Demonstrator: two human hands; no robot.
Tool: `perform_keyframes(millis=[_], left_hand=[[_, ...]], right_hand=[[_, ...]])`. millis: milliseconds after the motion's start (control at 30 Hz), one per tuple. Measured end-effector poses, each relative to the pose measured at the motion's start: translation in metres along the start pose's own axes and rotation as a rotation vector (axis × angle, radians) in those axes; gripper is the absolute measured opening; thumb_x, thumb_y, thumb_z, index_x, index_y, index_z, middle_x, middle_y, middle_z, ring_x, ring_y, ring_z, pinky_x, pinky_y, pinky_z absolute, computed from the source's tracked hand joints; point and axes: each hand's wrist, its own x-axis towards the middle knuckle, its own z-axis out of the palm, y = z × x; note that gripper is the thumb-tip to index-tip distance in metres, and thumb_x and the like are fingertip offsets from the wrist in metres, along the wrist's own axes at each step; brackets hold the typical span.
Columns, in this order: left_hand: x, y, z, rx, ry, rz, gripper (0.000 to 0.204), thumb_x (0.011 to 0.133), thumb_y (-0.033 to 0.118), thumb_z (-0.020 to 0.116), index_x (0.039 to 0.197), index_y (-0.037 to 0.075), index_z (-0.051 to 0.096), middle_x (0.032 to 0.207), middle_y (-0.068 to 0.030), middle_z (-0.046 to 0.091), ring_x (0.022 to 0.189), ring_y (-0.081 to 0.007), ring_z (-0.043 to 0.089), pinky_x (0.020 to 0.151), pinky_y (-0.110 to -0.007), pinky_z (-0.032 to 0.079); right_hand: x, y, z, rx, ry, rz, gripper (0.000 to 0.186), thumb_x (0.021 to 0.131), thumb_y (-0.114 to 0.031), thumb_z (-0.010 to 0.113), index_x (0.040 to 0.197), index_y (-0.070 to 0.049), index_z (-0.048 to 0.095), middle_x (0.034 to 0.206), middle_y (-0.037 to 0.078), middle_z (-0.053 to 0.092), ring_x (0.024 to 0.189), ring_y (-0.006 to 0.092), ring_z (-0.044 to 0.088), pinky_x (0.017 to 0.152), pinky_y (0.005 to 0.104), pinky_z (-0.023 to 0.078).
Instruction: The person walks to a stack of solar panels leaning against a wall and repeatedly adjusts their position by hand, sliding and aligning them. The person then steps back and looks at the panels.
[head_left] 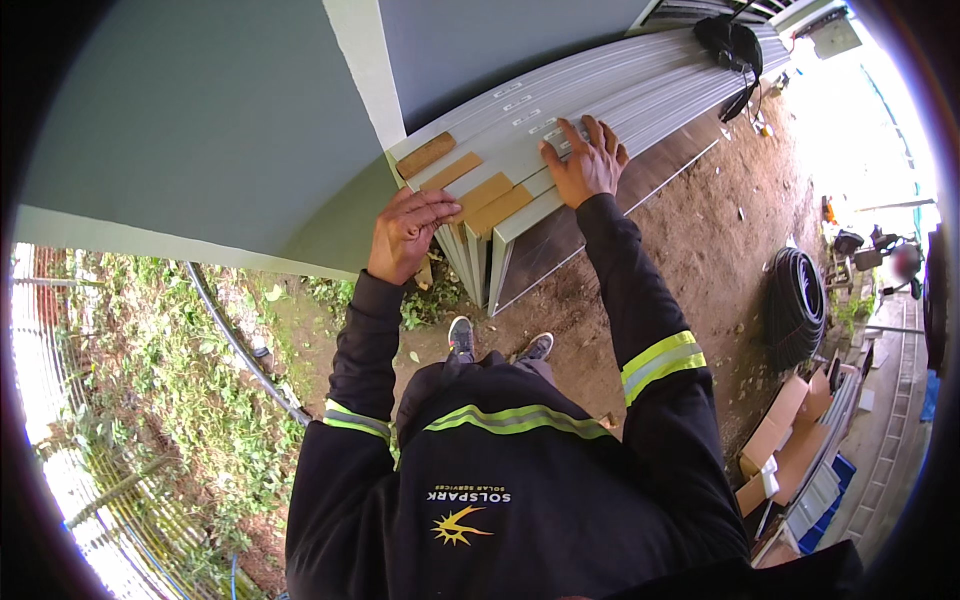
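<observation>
A row of solar panels [560, 95] with silver frames stands on edge, leaning by the wall. Folded cardboard pieces [498, 208] lie across the frame edges at the near end, beside a brown block [425, 155]. My left hand [408, 232] is closed at that corner, its thumb and fingertips pinching the end of a cardboard piece; the fingers partly hide the grip. Further right, my right hand [588, 165] rests with spread fingers on the top edges of the outer panels. The dark face of the outermost panel [545, 255] is turned towards the dirt.
A black bag [730, 50] sits on the far end of the panels. On the right are a coil of black pipe [797, 308] and opened cardboard boxes [785, 440]. Plants [170, 350] and a dark hose [240, 345] cover the left ground. A grey wall [200, 130] rises ahead.
</observation>
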Motion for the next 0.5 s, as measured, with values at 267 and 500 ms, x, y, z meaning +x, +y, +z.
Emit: perform_keyframes(millis=[267, 500], left_hand=[[0.0022, 0.0033, 0.0017, -0.002, 0.025, -0.029, 0.020, 0.087, -0.003, 0.078, 0.102, 0.009, 0.084, 0.105, -0.0055, 0.080, 0.096, -0.0256, 0.073, 0.084, -0.035, 0.059], [0.0034, 0.0026, 0.0011, -0.019, 0.052, -0.024, 0.015, 0.087, 0.002, 0.082, 0.100, 0.008, 0.081, 0.099, -0.0042, 0.079, 0.087, -0.0229, 0.071, 0.078, -0.034, 0.056]], right_hand=[[0.0000, 0.0004, -0.0010, 0.007, -0.006, 0.000, 0.061, 0.095, -0.060, 0.068, 0.146, -0.027, 0.069, 0.159, 0.011, 0.052, 0.153, 0.0357, 0.038, 0.123, 0.0599, 0.023], [0.0017, 0.0008, -0.0015, 0.057, -0.041, 0.014, 0.063, 0.094, -0.060, 0.068, 0.146, -0.026, 0.068, 0.162, 0.013, 0.050, 0.156, 0.0374, 0.034, 0.124, 0.0658, 0.019]])
